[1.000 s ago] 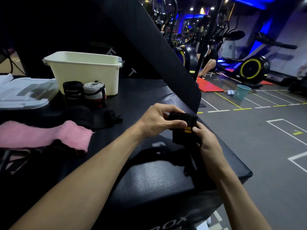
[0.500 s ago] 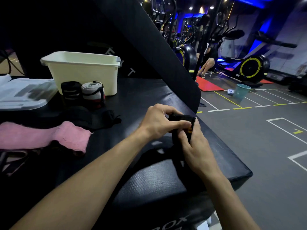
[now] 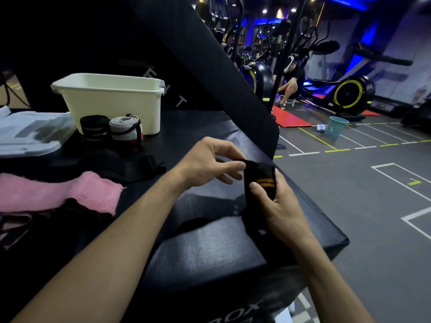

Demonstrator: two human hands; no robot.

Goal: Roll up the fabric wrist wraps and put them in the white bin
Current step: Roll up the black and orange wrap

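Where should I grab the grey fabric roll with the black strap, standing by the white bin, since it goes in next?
Judging by its pose, take the grey fabric roll with the black strap around its curved sides, coming down from above. It stands upright on end, a black rolled wrap sits close on its left and the white plastic bin just behind, so front and right stay freest.

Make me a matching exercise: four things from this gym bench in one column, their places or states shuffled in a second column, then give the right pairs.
Things
1. white bin
2. pink wrap
3. black wrap with orange stripes
4. grey rolled wrap

Places or states
A. gripped in the right hand, pinched by the left hand
B. lies flat and unrolled at the left
C. stands at the back of the black pad
D. stands upright just in front of the bin, beside a black rolled wrap

Pairs: 1-C, 2-B, 3-A, 4-D
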